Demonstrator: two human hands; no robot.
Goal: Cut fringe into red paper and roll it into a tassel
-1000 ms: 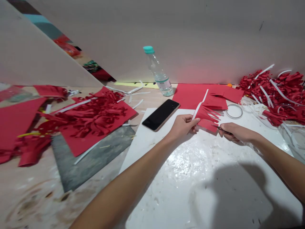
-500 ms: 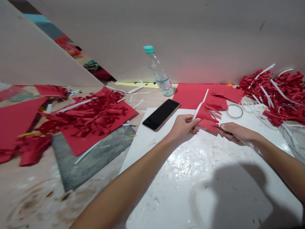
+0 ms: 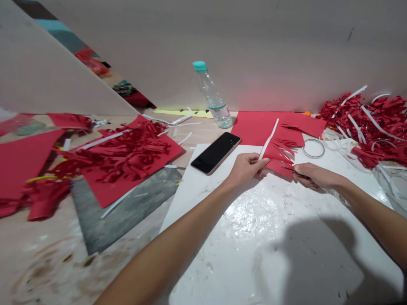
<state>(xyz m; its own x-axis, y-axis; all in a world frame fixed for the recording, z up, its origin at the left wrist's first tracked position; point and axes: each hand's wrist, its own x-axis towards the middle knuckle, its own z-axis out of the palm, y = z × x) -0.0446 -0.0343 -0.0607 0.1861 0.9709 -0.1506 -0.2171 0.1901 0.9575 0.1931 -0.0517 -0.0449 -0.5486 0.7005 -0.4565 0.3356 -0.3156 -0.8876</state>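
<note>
My left hand [image 3: 246, 169] pinches the near left edge of a red sheet [image 3: 276, 165], thumb on top. A white strip [image 3: 269, 137] runs along that sheet's left side, and its right side is slit into a fringe. My right hand [image 3: 311, 174] is closed around a small pair of scissors [image 3: 289, 168], mostly hidden by the fingers. The dark blades lie at the sheet's right edge, pointing left into the red material. Behind it lies a larger red sheet [image 3: 251, 127].
A phone [image 3: 216, 152] lies on the white board [image 3: 235, 237], with a bottle [image 3: 214, 99] behind it. A ring of tape [image 3: 313, 148] sits right of the sheet. Red fringed pieces heap up at left [image 3: 130, 148] and right [image 3: 378, 118]. A wall [image 3: 254, 55] stands behind.
The sheet's near part and the scissors have shifted very slightly; both hands keep their grips. Everything else stays in place apart from a small camera shift.
</note>
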